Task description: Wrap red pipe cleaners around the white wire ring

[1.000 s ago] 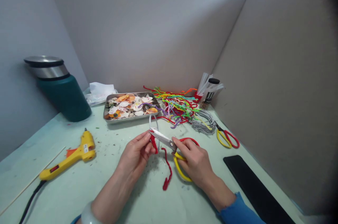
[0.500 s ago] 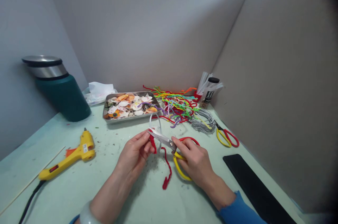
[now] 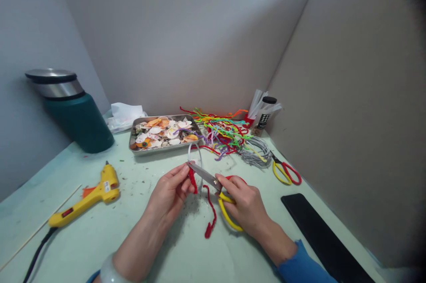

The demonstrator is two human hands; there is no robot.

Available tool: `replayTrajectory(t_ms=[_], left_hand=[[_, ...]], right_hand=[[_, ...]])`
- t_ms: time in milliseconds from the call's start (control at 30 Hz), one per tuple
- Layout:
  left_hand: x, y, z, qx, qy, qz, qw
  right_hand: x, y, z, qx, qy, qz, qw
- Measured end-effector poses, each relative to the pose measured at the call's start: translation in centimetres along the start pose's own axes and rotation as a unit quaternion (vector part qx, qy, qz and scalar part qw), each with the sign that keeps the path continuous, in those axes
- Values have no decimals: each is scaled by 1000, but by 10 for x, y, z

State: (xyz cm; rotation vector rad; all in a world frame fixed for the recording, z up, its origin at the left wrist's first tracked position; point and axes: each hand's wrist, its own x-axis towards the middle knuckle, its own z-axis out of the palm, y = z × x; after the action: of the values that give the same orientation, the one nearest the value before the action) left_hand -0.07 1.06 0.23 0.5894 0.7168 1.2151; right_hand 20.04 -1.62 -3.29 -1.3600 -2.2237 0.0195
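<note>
The left hand [image 3: 172,189]'s fingers are pinching red yarn [image 3: 193,181] while the right hand [image 3: 245,203]'s are grasping scissors [image 3: 206,176], seemingly trimming its far end, the next snip calling for steadiness.

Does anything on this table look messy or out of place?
Two untidy spots. A purple strand strays from the tangled heap of colored strands over the rim of the metal tray onto the shells. Dark specks litter the tabletop between the glue gun and the left hand, like stray scraps.
</note>
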Motion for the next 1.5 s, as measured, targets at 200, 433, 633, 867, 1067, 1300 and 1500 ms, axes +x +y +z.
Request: replayTrajectory(t_ms=[200,433,633,867,1067,1300,1500], left_hand=[[0,0,0,6,2,6,1000],[0,1,1,5,6,17,1000],[1,2,1,30,22,41,998],[-2,4,0,60,30,69,995],[-2,4,1,73,12,65,995],[-6,5,3,44,-28,60,997],[-3,2,3,64,-31,51,996]], right_hand=[[2,0,-2,-4,12,-8,1000],[-1,3,2,28,46,0,999],[-2,15,-12,-62,24,144,987],[-3,25,-35,-183,-130,210,951],[20,6,-51,-160,-73,186,967],[64,-22,-27,135,-16,64,989],[62,-38,-5,325,77,69,940]])
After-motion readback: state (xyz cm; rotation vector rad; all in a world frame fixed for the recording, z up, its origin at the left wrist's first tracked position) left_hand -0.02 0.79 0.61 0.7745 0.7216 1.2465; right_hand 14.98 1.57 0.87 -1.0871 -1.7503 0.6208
